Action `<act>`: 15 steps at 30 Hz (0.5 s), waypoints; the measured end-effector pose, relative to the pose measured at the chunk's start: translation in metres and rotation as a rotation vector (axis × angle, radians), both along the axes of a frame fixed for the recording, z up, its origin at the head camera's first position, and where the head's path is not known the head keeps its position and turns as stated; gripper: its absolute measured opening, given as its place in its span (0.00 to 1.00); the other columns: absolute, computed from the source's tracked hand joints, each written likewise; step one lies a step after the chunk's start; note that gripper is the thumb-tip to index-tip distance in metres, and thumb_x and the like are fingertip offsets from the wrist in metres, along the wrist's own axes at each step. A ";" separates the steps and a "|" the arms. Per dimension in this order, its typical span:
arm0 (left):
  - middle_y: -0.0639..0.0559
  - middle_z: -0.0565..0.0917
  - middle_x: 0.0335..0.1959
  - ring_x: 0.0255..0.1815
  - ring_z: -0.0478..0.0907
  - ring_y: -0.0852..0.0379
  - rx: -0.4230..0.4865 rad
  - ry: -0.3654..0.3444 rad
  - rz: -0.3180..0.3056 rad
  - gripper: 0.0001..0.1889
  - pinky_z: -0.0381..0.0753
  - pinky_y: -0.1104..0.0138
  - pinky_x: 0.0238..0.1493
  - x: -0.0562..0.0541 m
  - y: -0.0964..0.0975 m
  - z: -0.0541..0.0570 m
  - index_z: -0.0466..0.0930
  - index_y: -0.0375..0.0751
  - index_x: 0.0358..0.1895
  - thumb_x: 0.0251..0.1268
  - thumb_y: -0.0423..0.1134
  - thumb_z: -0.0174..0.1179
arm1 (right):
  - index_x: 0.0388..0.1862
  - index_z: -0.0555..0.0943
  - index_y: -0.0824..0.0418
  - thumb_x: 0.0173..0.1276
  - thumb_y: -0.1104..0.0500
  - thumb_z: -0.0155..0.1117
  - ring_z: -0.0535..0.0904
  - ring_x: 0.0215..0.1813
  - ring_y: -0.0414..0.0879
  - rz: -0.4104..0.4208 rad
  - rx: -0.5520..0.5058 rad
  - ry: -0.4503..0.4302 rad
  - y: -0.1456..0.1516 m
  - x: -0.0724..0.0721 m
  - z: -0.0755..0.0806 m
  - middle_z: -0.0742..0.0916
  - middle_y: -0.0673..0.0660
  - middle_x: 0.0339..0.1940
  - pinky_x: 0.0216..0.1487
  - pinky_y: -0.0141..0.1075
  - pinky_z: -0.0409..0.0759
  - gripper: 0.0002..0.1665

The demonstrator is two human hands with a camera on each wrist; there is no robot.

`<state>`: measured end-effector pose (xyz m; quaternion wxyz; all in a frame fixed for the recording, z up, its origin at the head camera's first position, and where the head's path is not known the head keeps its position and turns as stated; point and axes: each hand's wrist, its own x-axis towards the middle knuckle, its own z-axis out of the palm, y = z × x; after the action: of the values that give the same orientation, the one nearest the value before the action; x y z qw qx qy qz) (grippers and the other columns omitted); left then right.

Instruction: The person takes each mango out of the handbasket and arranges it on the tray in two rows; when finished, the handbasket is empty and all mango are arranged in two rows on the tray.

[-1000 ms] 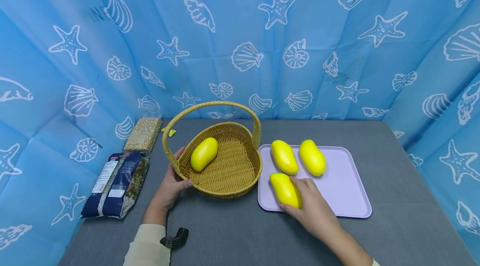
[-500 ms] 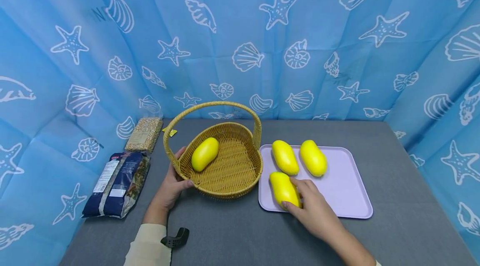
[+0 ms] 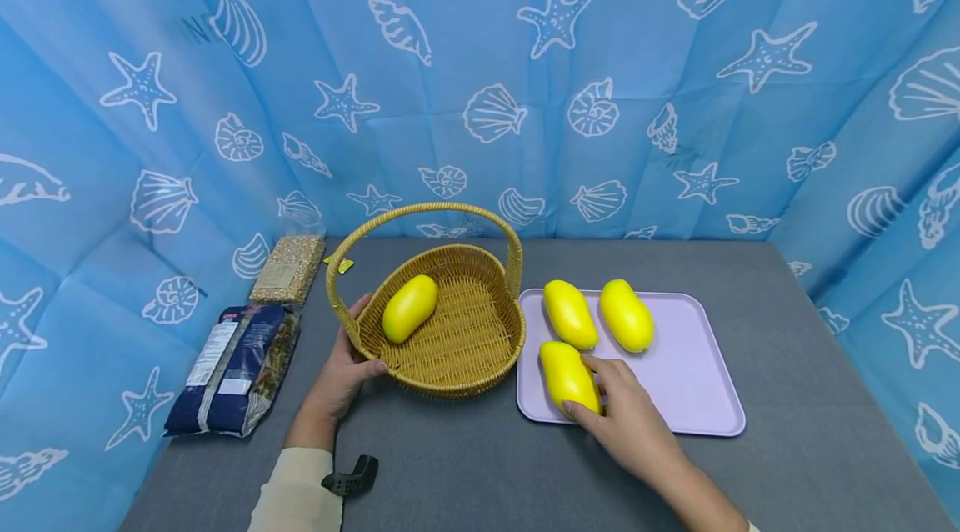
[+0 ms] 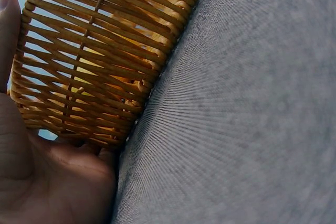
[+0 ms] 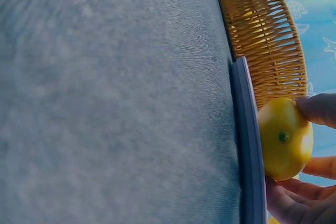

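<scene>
A wicker basket (image 3: 457,332) with a tall arched handle stands on the table, one yellow mango (image 3: 409,308) lying in its left side. My left hand (image 3: 342,373) holds the basket at its front left, thumb on the rim, fingers round the outer wall; the left wrist view shows the weave (image 4: 100,51) close up. My right hand (image 3: 626,411) grips another yellow mango (image 3: 567,378) by its right side at the near left of a lilac tray (image 3: 697,373). In the right wrist view the thumb and fingers surround this mango (image 5: 283,140), close over the tray's rim.
Two more mangoes, one left (image 3: 570,313) and one right (image 3: 626,315), lie at the back of the tray. A dark blue bag (image 3: 232,369) and a clear bag of grains (image 3: 287,269) lie at the left. A blue shell-patterned curtain (image 3: 480,98) hangs behind the table.
The mango in my right hand has shifted slightly away from me, its far end turned a little. The left hand and the basket stay in place.
</scene>
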<state>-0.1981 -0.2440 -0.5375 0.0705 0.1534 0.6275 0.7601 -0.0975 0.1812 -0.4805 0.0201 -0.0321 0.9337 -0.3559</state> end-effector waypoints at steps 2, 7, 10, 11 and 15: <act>0.39 0.51 0.88 0.77 0.65 0.47 0.001 -0.001 0.000 0.58 0.78 0.62 0.66 0.000 0.000 0.000 0.41 0.50 0.92 0.71 0.27 0.74 | 0.77 0.75 0.69 0.69 0.56 0.82 0.80 0.52 0.52 -0.007 -0.006 0.004 0.000 0.000 -0.001 0.82 0.62 0.60 0.56 0.52 0.83 0.43; 0.39 0.51 0.87 0.78 0.64 0.47 -0.003 -0.001 0.004 0.59 0.78 0.62 0.66 0.000 0.001 0.000 0.41 0.49 0.92 0.69 0.28 0.76 | 0.76 0.75 0.69 0.69 0.56 0.83 0.81 0.52 0.52 -0.027 -0.019 -0.001 -0.002 0.002 -0.002 0.82 0.61 0.59 0.56 0.52 0.83 0.42; 0.38 0.51 0.87 0.78 0.64 0.48 -0.009 0.000 0.008 0.60 0.77 0.62 0.67 0.000 0.001 0.001 0.40 0.48 0.91 0.69 0.28 0.76 | 0.76 0.75 0.68 0.69 0.55 0.82 0.81 0.52 0.52 -0.035 -0.020 -0.002 -0.002 0.003 -0.002 0.82 0.61 0.58 0.55 0.51 0.83 0.42; 0.38 0.51 0.87 0.78 0.64 0.48 -0.012 0.001 0.009 0.60 0.77 0.62 0.67 0.000 0.001 0.001 0.40 0.47 0.91 0.68 0.28 0.77 | 0.76 0.75 0.68 0.69 0.55 0.82 0.81 0.52 0.52 -0.036 -0.021 -0.002 -0.002 0.003 -0.002 0.82 0.60 0.58 0.55 0.51 0.83 0.42; 0.39 0.51 0.87 0.78 0.64 0.48 -0.015 -0.002 0.011 0.59 0.77 0.62 0.67 0.000 0.001 0.001 0.41 0.48 0.92 0.69 0.28 0.76 | 0.76 0.75 0.67 0.70 0.54 0.82 0.81 0.51 0.51 -0.037 -0.024 0.008 -0.002 0.005 -0.001 0.82 0.60 0.57 0.54 0.50 0.83 0.42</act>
<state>-0.1979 -0.2432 -0.5365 0.0681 0.1487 0.6339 0.7560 -0.0926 0.1792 -0.4812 0.0094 -0.0163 0.9299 -0.3674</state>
